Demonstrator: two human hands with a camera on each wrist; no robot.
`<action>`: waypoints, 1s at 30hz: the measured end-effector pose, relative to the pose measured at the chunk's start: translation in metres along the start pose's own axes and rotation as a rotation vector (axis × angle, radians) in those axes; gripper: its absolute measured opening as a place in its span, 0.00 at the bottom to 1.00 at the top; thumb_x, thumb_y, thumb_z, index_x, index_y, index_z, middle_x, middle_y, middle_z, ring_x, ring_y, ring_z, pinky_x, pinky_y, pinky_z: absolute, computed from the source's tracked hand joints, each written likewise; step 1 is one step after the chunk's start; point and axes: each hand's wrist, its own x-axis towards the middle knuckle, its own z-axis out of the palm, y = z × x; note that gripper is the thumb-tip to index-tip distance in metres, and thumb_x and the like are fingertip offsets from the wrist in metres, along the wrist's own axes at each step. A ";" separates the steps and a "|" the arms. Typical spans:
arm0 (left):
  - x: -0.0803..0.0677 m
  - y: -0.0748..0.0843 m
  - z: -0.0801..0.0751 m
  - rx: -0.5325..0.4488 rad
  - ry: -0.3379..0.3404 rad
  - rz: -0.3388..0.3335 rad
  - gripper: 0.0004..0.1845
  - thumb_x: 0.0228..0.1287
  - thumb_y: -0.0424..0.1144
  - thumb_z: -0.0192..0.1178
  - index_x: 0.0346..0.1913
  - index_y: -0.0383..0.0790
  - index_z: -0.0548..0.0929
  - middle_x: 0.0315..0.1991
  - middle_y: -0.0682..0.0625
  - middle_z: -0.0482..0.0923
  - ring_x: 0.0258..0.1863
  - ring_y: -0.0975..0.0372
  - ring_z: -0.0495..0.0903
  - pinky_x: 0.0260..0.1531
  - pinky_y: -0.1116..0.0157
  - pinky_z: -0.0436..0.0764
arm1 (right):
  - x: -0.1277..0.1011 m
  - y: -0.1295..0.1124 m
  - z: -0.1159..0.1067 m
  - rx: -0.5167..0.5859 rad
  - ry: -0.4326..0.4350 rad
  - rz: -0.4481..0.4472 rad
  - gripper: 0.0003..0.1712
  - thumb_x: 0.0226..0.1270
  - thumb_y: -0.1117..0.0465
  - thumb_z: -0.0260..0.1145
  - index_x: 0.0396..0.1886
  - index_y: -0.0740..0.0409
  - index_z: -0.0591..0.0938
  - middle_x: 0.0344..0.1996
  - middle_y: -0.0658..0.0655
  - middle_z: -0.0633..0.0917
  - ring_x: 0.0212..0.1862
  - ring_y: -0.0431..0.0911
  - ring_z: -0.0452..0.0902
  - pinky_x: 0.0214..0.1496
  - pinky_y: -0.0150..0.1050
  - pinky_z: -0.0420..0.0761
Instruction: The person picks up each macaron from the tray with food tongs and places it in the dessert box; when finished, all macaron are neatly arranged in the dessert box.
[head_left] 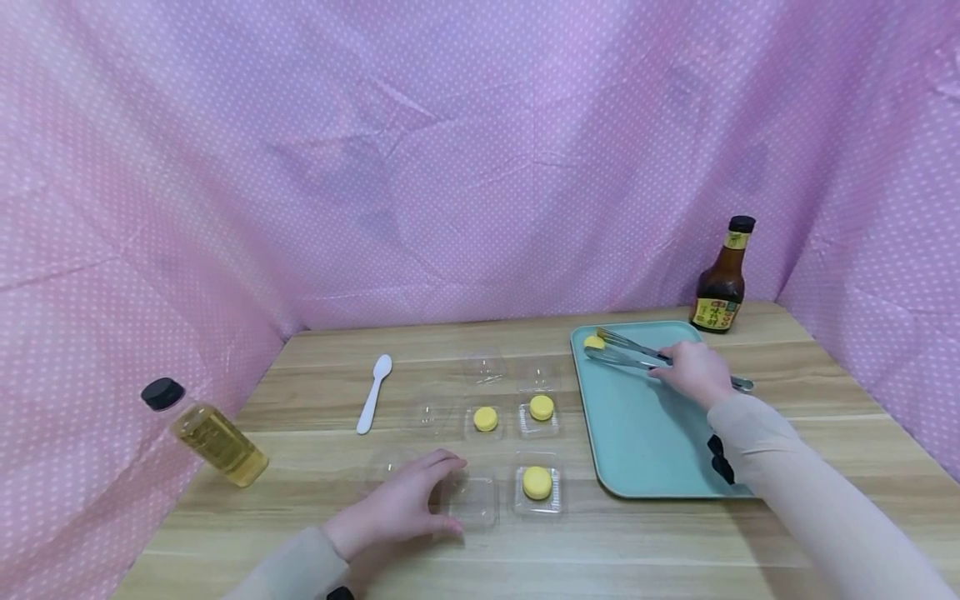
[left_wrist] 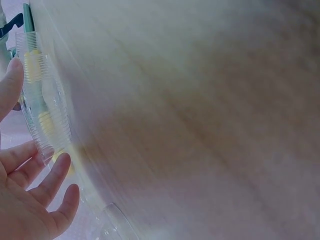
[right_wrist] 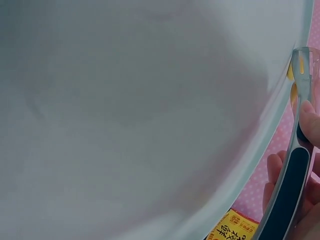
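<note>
My right hand [head_left: 696, 372] grips metal tongs [head_left: 618, 360] with dark handle grips [right_wrist: 286, 192], over the pale green tray [head_left: 645, 450]. The tips of the tongs are spread beside a yellow macaron [head_left: 594, 342] in the tray's far left corner. My left hand [head_left: 405, 504] is at the left side of a clear plastic box [head_left: 474, 502], its thumb and fingers apart around that edge; no macaron shows in this box. Three more yellow macarons [head_left: 537, 482] sit in clear boxes close by. In the left wrist view, the fingers [left_wrist: 52, 182] are beside the clear box [left_wrist: 45, 100].
A white plastic spoon [head_left: 375, 393] lies at the back left. An oil bottle [head_left: 217, 442] with a black cap is at the left edge. Behind the tray stands a brown sauce bottle [head_left: 722, 287]. Pink dotted cloth [head_left: 480, 167] hangs around the wooden table [head_left: 315, 392].
</note>
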 end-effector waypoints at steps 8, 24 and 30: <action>0.000 0.001 0.000 0.000 -0.002 0.001 0.43 0.47 0.59 0.68 0.63 0.36 0.71 0.58 0.51 0.73 0.57 0.56 0.74 0.59 0.55 0.74 | -0.003 0.000 0.002 -0.031 0.040 -0.018 0.29 0.59 0.53 0.69 0.55 0.67 0.77 0.50 0.73 0.80 0.28 0.49 0.74 0.24 0.39 0.73; 0.001 0.001 -0.001 -0.002 -0.014 0.004 0.43 0.47 0.56 0.70 0.63 0.34 0.71 0.58 0.50 0.73 0.57 0.57 0.74 0.60 0.56 0.74 | -0.006 0.000 0.003 -0.055 0.124 -0.070 0.26 0.58 0.54 0.69 0.52 0.67 0.81 0.46 0.72 0.82 0.37 0.60 0.81 0.26 0.48 0.78; 0.001 -0.002 0.001 0.008 -0.009 0.011 0.43 0.48 0.57 0.69 0.63 0.34 0.71 0.58 0.50 0.72 0.57 0.57 0.74 0.59 0.57 0.74 | -0.006 0.001 0.003 -0.047 0.129 -0.076 0.25 0.58 0.55 0.70 0.51 0.67 0.81 0.44 0.71 0.83 0.33 0.57 0.80 0.25 0.47 0.77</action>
